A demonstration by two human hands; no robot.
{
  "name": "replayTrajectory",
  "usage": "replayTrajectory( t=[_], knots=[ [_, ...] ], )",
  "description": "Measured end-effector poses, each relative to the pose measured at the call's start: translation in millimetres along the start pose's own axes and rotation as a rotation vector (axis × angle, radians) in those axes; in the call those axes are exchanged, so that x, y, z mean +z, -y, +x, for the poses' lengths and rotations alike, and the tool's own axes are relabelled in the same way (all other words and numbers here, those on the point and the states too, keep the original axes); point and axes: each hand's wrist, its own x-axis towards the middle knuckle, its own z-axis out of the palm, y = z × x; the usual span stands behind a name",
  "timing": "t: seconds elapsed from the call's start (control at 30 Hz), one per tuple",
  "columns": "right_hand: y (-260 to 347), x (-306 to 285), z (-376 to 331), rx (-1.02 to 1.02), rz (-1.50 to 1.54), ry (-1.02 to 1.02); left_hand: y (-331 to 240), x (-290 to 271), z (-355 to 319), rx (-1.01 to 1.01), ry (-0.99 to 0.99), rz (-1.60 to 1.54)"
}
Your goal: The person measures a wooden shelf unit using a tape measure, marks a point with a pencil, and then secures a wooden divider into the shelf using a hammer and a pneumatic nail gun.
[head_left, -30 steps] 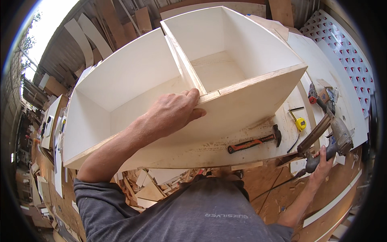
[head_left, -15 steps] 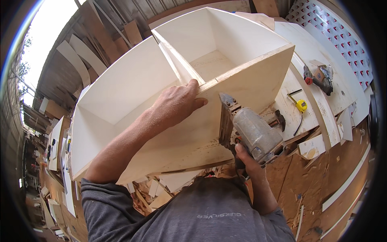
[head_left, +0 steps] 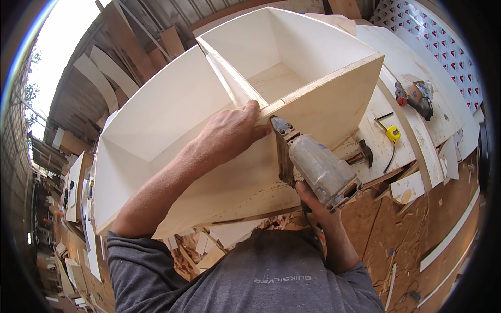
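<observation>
A white-lined wooden box (head_left: 334, 96), split into two compartments by a divider board (head_left: 237, 83), lies open side up in front of me. My left hand (head_left: 232, 128) is closed over its near top edge where the divider meets the near panel, the thumb against the panel's outer face. In my right hand (head_left: 319, 209) is a grey nail gun (head_left: 322, 169), gripped by its handle. The gun's nose is against or very near the near panel, just below the top edge and right beside my left thumb. Its tip contact is hard to tell.
To the right on a work surface lie a hammer (head_left: 366, 154), a yellow tape measure (head_left: 392, 133) and a red-and-black power tool (head_left: 415, 101). White sheets (head_left: 412, 68) stretch behind them. Wood offcuts and strips litter the brown floor (head_left: 360, 229). Boards (head_left: 125, 47) lean at the far left.
My right hand has brought the nail gun left and slightly up, its nose now beside my left thumb. My left hand keeps its hold on the box edge.
</observation>
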Motion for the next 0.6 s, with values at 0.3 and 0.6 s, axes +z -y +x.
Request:
replayTrajectory(
  t=[0.3,0.6],
  knots=[
    [4.3,-0.5,1.1,0.013,-0.034,0.018,-1.4,3.8,2.2,0.024,-0.061,0.009],
    [-16.6,-5.1,-3.4,0.070,-0.034,0.153,-8.4,-2.8,0.8,-0.066,0.021,0.011]
  ],
)
